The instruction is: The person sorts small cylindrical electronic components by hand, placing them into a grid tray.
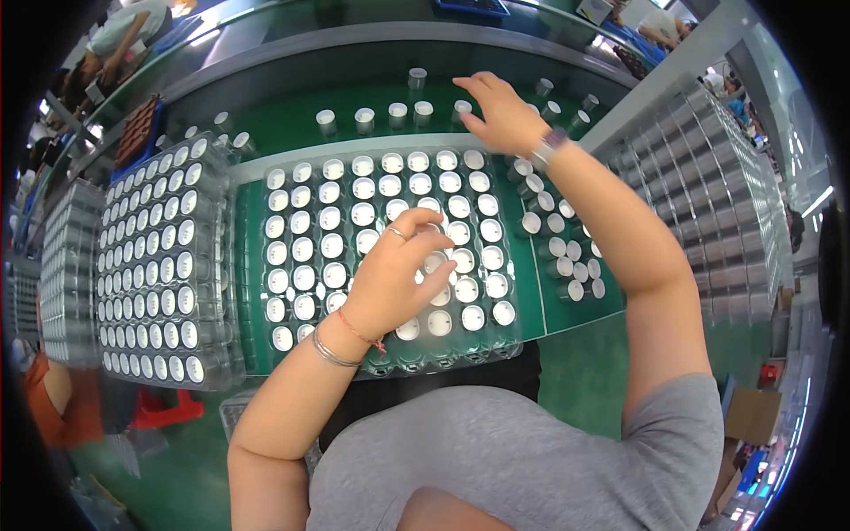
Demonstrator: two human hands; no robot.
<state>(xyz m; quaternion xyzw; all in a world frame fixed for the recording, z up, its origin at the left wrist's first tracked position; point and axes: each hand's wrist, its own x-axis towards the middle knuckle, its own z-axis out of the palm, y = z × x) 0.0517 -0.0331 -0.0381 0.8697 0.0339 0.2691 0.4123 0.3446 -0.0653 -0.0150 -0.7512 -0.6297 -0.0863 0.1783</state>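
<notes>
A clear plastic tray (464, 352) lies in front of me, filled with rows of small white-topped cylinders (331, 244). Over its middle hovers my left hand (390, 273), fingers curved and apart, with nothing visible in it; it hides some cylinders beneath. My right hand (506, 117) reaches over the green conveyor belt (292, 99) beyond the tray. Its thumb and forefinger are spread beside a white-topped cylinder (461, 108) standing on the belt. Whether they touch it I cannot tell.
More cylinders (364, 117) stand along the belt. Loose ones (575, 270) cluster on the green table right of the tray. Stacks of filled trays rise at left (150, 265) and right (699, 203). A red stool (168, 409) is on the floor; other people work farther off.
</notes>
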